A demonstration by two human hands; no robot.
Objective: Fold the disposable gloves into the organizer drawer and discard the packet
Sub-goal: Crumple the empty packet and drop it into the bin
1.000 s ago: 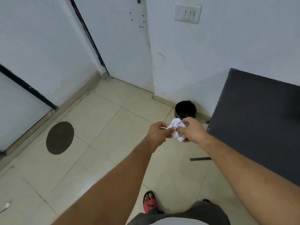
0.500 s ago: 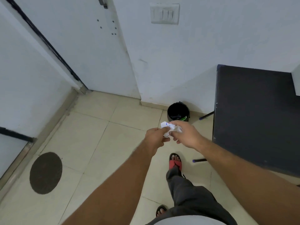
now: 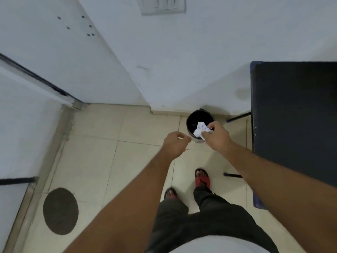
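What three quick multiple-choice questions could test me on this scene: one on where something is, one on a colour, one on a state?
1. Where is the crumpled packet?
A. On the floor
B. Held over the bin
C. On the dark table

2. What colour are the sandals?
A. Red
B. Green
C. White

3. What is the left hand doing?
A. Pinching the packet
B. Resting on the table
C. Loosely curled, holding nothing

Answers: 1 B, the right hand has it in its grip above the bin's dark opening. 2 A, both straps show red. 3 C, it sits apart from the packet, holding nothing.
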